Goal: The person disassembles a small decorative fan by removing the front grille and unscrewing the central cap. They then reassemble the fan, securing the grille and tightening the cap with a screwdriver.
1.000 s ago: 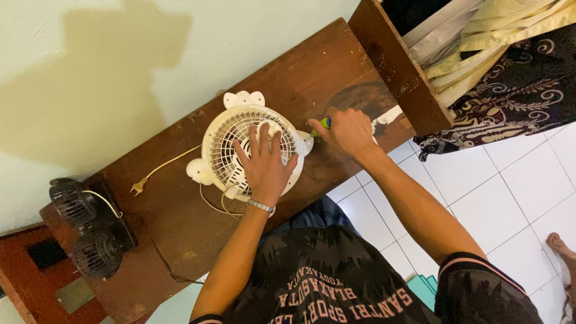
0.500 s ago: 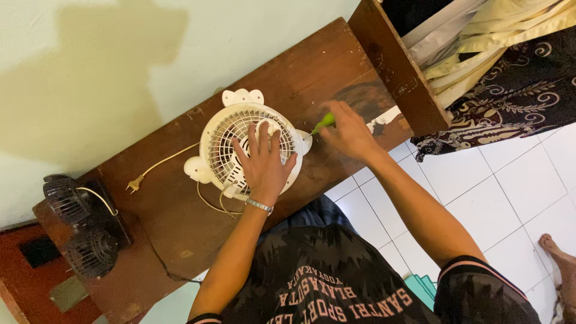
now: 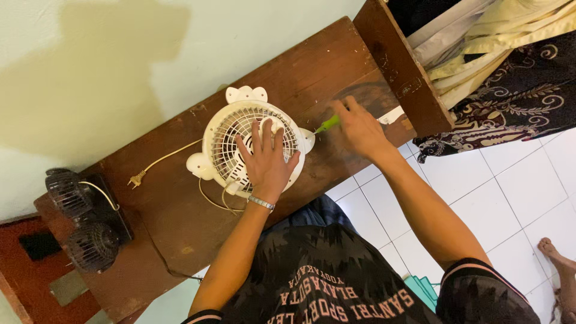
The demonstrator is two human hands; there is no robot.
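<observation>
Lying face-up on the wooden desk (image 3: 180,210): a white fan (image 3: 231,135). Pressed flat on its grille, fingers spread, left hand (image 3: 267,159). Just right of it, closed around a green-handled screwdriver (image 3: 327,125), right hand (image 3: 358,129).

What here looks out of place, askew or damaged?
The white fan lies grille-up on the wooden bench rather than standing, with the left hand flat on it. Its cord trails loose, unplugged. The right hand grips a green-handled tool. No damage shows.
</observation>
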